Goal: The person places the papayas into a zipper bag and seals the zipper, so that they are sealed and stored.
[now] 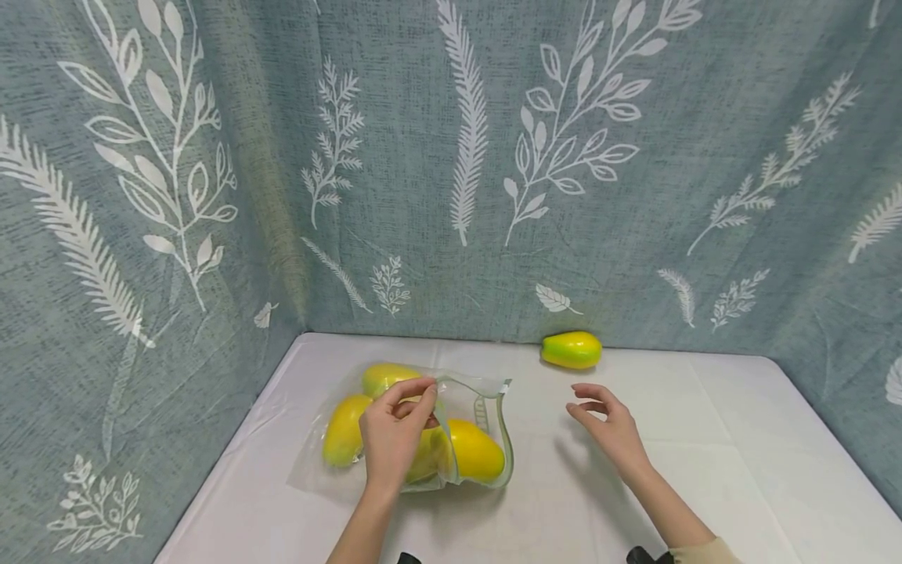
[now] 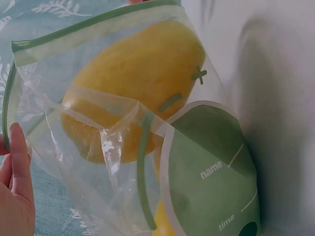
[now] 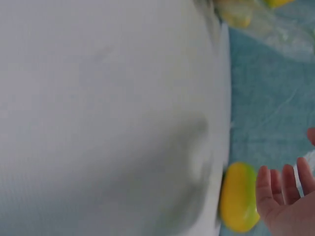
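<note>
A clear zip bag (image 1: 458, 392) with a green-edged mouth lies on the left half of the table. Several yellow papaya-like fruits are inside, one of them (image 1: 478, 453) close to the mouth. My left hand (image 1: 398, 435) pinches the upper rim of the bag between thumb and fingers, so the mouth gapes to the right. Up close in the left wrist view, a fruit (image 2: 133, 88) shows through the plastic beside a green label. My right hand (image 1: 611, 435) hovers over the table with loosely bent fingers, holding nothing. Behind it lies a single yellow-green fruit (image 1: 572, 350).
The white-covered table (image 1: 719, 439) is bordered at the back and sides by a blue-green curtain (image 1: 423, 157) with a leaf print. The lone fruit rests close to the back edge, near the curtain.
</note>
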Tool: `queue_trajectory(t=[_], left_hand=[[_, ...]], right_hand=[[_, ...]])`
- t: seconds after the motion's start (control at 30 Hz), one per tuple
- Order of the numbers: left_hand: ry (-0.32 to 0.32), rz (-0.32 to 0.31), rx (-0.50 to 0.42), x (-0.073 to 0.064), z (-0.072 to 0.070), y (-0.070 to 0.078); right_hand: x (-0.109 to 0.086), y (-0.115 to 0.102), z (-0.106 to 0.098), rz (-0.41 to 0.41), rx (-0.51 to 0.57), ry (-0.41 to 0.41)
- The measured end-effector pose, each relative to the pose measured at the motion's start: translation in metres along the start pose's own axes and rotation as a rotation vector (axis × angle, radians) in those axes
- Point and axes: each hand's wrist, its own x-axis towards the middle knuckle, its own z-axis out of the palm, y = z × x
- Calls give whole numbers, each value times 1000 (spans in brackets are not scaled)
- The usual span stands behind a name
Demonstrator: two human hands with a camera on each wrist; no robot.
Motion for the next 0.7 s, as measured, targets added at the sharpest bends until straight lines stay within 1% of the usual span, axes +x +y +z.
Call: queue_trajectory(t=[0.37, 0.7], left_hand=[[-15, -13, 8, -3, -1, -3], [-20, -13, -10, -5, 0, -6]], right_hand=[[27, 17, -17, 24, -61, 20], [43, 24, -19, 56, -80, 31]])
